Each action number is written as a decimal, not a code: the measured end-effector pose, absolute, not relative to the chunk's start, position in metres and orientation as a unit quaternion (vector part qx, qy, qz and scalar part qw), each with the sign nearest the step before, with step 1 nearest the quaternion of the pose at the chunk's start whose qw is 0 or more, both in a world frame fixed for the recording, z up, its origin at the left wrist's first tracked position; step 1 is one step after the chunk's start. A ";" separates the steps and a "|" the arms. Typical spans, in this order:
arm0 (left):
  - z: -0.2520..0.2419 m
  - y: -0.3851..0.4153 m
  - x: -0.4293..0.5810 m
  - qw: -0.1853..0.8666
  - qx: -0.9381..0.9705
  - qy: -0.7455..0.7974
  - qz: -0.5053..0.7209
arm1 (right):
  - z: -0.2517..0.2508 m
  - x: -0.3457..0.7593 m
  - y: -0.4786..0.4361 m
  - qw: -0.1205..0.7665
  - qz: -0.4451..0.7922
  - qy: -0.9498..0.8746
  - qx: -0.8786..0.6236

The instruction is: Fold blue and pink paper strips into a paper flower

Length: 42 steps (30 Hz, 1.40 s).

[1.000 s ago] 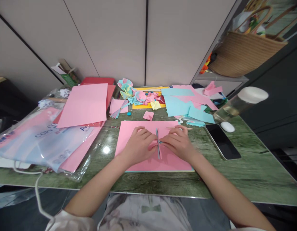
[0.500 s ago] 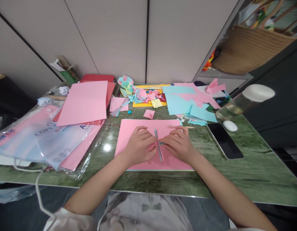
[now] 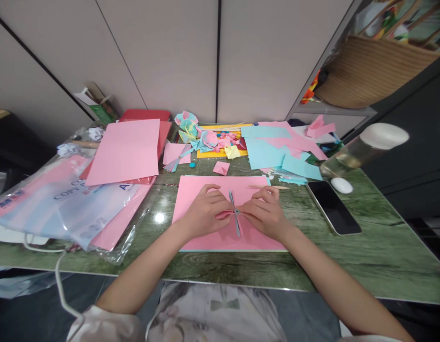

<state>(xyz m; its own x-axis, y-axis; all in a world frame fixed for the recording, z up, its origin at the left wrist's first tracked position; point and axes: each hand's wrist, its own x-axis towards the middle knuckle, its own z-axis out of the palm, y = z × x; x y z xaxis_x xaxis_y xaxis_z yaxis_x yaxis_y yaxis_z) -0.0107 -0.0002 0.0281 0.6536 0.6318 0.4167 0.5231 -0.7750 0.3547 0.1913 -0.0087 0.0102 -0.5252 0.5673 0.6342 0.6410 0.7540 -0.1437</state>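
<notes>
Between my hands is a small bundle of folded paper strips (image 3: pixel 236 223), pink and blue-grey, pinched at its middle with its ends fanning out. My left hand (image 3: pixel 210 211) grips its left side with thumb and fingers closed. From the other side my right hand (image 3: pixel 264 211) pinches it near the centre; the fingertips partly hide the paper. Both hands are just over a stack of pink paper (image 3: pixel 205 241) with a blue edge showing. A pointed wooden stick (image 3: pixel 277 187) lies by my right knuckles.
Beyond the stack lie a folded pink square (image 3: pixel 221 168), paper flowers (image 3: pixel 208 140) and blue sheets (image 3: pixel 264 154). A phone (image 3: pixel 333 207), a white oval object (image 3: pixel 341 185) and a clear bottle (image 3: pixel 362 147) stand or lie right. A plastic paper bag (image 3: pixel 63 204) covers the left.
Both hands hold nearly the same pose around the paper strips. The whole view has shifted very slightly; nothing was let go or picked up.
</notes>
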 end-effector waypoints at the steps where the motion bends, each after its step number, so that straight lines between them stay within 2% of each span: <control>1: 0.028 0.001 -0.011 0.107 0.903 0.326 0.259 | 0.010 0.191 -0.008 0.341 -0.049 -0.871 -0.350; 12: 0.041 -0.002 -0.008 0.199 0.862 0.392 0.251 | 0.009 0.194 -0.003 0.300 -0.061 -0.868 -0.390; 19: 0.033 -0.001 -0.003 0.127 0.904 0.354 0.204 | 0.009 0.192 -0.002 0.287 -0.064 -0.876 -0.383; 26: 0.032 0.002 -0.008 0.115 0.907 0.359 0.187 | 0.010 0.195 0.000 0.288 -0.046 -0.877 -0.382; 38: 0.029 -0.007 0.001 0.067 0.852 0.459 0.244 | 0.011 0.190 -0.003 0.322 -0.033 -0.864 -0.385; 42: 0.025 -0.009 0.003 0.056 0.871 0.415 0.257 | 0.010 0.189 -0.005 0.328 -0.031 -0.863 -0.382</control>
<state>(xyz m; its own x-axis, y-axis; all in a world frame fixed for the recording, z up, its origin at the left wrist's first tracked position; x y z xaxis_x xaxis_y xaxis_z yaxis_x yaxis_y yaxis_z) 0.0031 -0.0091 0.0250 0.5234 0.7518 0.4011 0.6946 -0.6491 0.3103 0.1891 -0.0050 0.0102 -0.4924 0.6396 0.5903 0.6805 0.7058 -0.1970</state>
